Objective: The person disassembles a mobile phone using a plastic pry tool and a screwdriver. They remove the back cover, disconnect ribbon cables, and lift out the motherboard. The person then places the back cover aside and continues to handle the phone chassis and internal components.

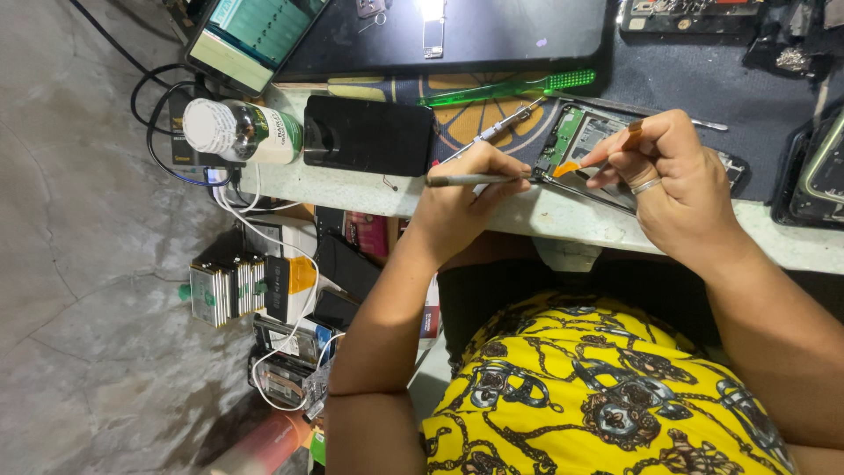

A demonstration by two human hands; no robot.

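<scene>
Opened phone (589,145) at bench (352,189) front edge; left hand (466,189) grips tweezers (470,179), right hand (673,171) pinches orange flex ribbon (567,167), steadying it.

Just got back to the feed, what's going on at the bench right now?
A person works on an opened phone lying at the bench edge. The left hand holds a thin metal tool pointing at the phone's edge. The right hand pinches an orange flex strip over the phone. A screwdriver and green toothbrush lie nearby.
</scene>
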